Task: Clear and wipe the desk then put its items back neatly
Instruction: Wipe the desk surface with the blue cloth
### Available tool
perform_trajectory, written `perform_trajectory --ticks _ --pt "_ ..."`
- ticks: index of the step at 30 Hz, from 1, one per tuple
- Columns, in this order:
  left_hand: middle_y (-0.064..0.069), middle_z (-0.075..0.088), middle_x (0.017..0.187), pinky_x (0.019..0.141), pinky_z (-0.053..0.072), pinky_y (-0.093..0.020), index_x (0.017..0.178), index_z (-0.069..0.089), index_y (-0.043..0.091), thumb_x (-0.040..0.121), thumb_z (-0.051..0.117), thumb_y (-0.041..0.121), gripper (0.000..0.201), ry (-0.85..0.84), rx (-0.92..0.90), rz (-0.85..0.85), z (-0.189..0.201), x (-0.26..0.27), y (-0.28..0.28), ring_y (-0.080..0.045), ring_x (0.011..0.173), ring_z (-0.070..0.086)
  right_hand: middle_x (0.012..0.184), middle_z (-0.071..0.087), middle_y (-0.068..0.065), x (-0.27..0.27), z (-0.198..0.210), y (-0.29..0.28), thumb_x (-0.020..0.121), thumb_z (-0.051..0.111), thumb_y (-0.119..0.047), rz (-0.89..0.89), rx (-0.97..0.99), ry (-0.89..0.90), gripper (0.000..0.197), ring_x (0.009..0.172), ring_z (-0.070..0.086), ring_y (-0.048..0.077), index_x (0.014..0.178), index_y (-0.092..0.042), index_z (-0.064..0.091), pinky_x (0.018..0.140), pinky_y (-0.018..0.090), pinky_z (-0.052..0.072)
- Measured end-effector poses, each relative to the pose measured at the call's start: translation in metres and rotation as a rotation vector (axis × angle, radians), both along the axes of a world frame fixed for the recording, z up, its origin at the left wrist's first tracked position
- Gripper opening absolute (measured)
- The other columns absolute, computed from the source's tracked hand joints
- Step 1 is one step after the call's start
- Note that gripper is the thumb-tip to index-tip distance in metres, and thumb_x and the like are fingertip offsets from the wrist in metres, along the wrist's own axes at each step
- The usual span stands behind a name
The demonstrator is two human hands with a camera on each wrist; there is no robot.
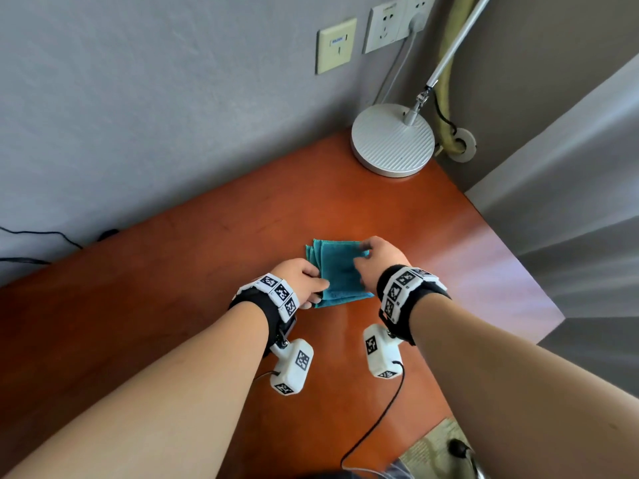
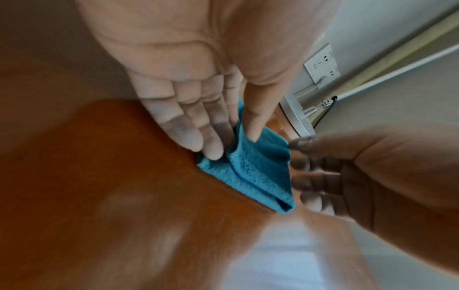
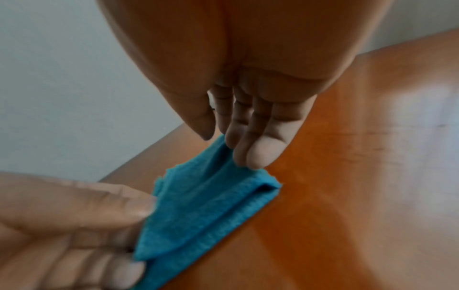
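Note:
A folded teal cloth (image 1: pixel 340 271) lies on the red-brown desk (image 1: pixel 193 271), near its middle. My left hand (image 1: pixel 316 288) pinches a fold at the cloth's near left edge. In the left wrist view, the thumb lies on top of the cloth (image 2: pixel 261 170) and the fingers (image 2: pixel 211 145) beside it. My right hand (image 1: pixel 363 257) is at the far right corner. In the right wrist view, a raised layer of the cloth (image 3: pixel 203 206) sits between its thumb and fingers (image 3: pixel 250 153).
A round white lamp base (image 1: pixel 392 140) with a slanted metal arm stands in the desk's far right corner. Wall sockets (image 1: pixel 397 24) hold its plug. Black cables (image 1: pixel 34 236) lie at the far left. The desk's right edge (image 1: pixel 511 257) runs close to my right hand.

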State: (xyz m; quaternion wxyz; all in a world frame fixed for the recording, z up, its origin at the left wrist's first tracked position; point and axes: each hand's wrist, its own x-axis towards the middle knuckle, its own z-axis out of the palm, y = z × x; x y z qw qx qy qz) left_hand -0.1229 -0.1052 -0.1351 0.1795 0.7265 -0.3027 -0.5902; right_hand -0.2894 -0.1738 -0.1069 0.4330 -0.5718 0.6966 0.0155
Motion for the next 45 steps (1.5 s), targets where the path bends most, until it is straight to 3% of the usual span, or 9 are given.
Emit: perform_trajectory --ticks 6,12,15,17,21,25,30,36,45 --pt "-0.002 0.078 0.078 0.079 0.064 -0.042 0.101 0.063 0.024 0.089 0.075 0.037 0.022 -0.114 0.009 -0.08 0.009 -0.006 -0.003 -0.024 0.076 0.077 0.093 0.069 0.0 -0.031 -0.008 0.01 0.085 0.057 -0.019 0.021 -0.002 0.108 0.024 0.078 0.066 0.021 0.107 -0.03 0.057 0.066 0.028 0.051" --pt "-0.003 0.068 0.065 0.047 0.044 -0.021 0.096 0.068 0.01 0.091 0.066 0.021 0.012 -0.154 -0.032 -0.146 0.023 -0.025 -0.013 -0.009 0.039 0.052 0.087 0.065 -0.011 -0.038 -0.013 0.027 0.089 0.065 -0.031 0.048 -0.068 -0.042 0.011 0.074 0.061 0.009 0.099 -0.029 0.062 0.058 0.022 0.044" --pt "-0.003 0.06 0.074 0.075 0.063 -0.036 0.093 0.07 0.012 0.085 0.064 0.015 0.011 -0.039 -0.099 -0.097 0.034 -0.032 -0.022 -0.015 0.061 0.061 0.085 0.071 -0.004 -0.042 -0.011 0.023 0.088 0.064 -0.027 -0.125 -0.08 -0.167 0.008 0.078 0.068 0.019 0.096 -0.027 0.066 0.071 0.031 0.057" --pt "-0.002 0.055 0.073 0.087 0.061 -0.049 0.092 0.07 0.014 0.075 0.062 0.019 0.02 -0.006 -0.137 -0.133 0.046 -0.034 -0.029 -0.019 0.072 0.056 0.092 0.071 -0.004 -0.047 -0.006 0.018 0.087 0.064 -0.019 -0.229 -0.08 -0.26 0.022 0.077 0.068 0.018 0.107 -0.029 0.066 0.076 0.033 0.059" --pt "0.015 0.056 0.057 0.072 0.048 -0.029 0.085 0.075 0.034 0.06 0.057 0.029 0.031 -0.074 -0.224 -0.341 0.088 -0.038 -0.047 -0.014 0.068 0.052 0.135 0.053 -0.004 -0.057 0.027 0.0 0.084 0.066 0.001 -0.102 -0.055 -0.406 0.079 0.112 0.056 0.014 0.15 -0.036 0.043 0.086 0.028 0.053" --pt "0.018 0.061 0.057 0.064 0.042 -0.024 0.085 0.074 0.033 0.078 0.061 0.013 0.025 -0.109 -0.258 -0.539 0.143 -0.038 -0.058 -0.007 0.065 0.051 0.141 0.053 0.003 -0.055 0.07 -0.012 0.061 0.063 0.006 -0.075 0.053 -0.63 0.097 0.121 0.055 0.022 0.15 -0.029 0.044 0.082 0.033 0.053" --pt "-0.002 0.063 0.062 0.068 0.056 -0.037 0.079 0.08 0.023 0.056 0.051 0.013 0.038 0.008 -0.237 -0.51 0.197 -0.027 -0.057 -0.018 0.061 0.056 0.104 0.061 0.023 -0.053 0.115 -0.008 0.05 0.057 0.0 -0.056 0.178 -0.807 0.077 0.096 0.06 0.036 0.125 -0.01 0.065 0.089 0.048 0.046" --pt "-0.007 0.059 0.059 0.062 0.057 -0.034 0.072 0.073 0.01 0.08 0.04 -0.012 0.041 0.037 -0.292 -0.478 0.228 -0.01 -0.043 -0.019 0.053 0.055 0.09 0.068 0.018 -0.048 0.152 0.008 0.064 0.065 -0.001 -0.092 0.107 -0.827 0.032 0.082 0.064 0.032 0.092 -0.012 0.076 0.074 0.038 0.054" --pt "-0.014 0.066 0.08 0.08 0.057 -0.046 0.068 0.076 0.027 0.06 0.072 0.019 0.012 0.023 -0.383 -0.349 0.193 0.017 -0.01 -0.027 0.078 0.062 0.113 0.071 0.025 -0.053 0.144 0.039 0.096 0.061 -0.002 -0.189 0.093 -0.873 0.029 0.091 0.069 0.035 0.124 -0.003 0.068 0.08 0.043 0.058"
